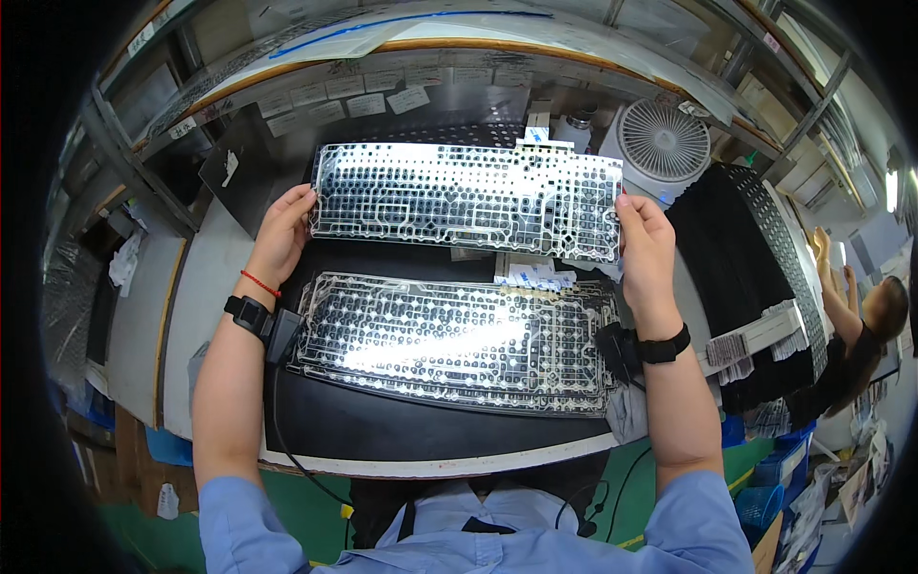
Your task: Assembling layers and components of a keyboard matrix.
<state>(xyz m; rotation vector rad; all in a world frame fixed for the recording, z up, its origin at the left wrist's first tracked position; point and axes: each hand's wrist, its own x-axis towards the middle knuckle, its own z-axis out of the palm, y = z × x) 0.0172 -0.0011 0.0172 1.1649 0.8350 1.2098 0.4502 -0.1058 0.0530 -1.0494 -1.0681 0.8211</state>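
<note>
Between both hands I hold up a clear keyboard membrane sheet [459,196], printed with silvery circuit lines and dots, with a short tail at its top edge. My left hand [285,218] pinches its left edge between thumb and fingers. At the opposite edge, my right hand [645,230] grips it the same way. Below it, nearer to me, a stack of similar membrane sheets [449,344] lies on the black work surface [382,430], with light glaring off its top. White and blue tabs [535,275] show at the stack's far edge.
A white fan [665,139] stands at the back right, beside a bottle [577,124]. Black cloth [732,258] and bundled strips [760,340] lie on the right. A shelf [402,48] crosses overhead. Another person [865,325] is at far right.
</note>
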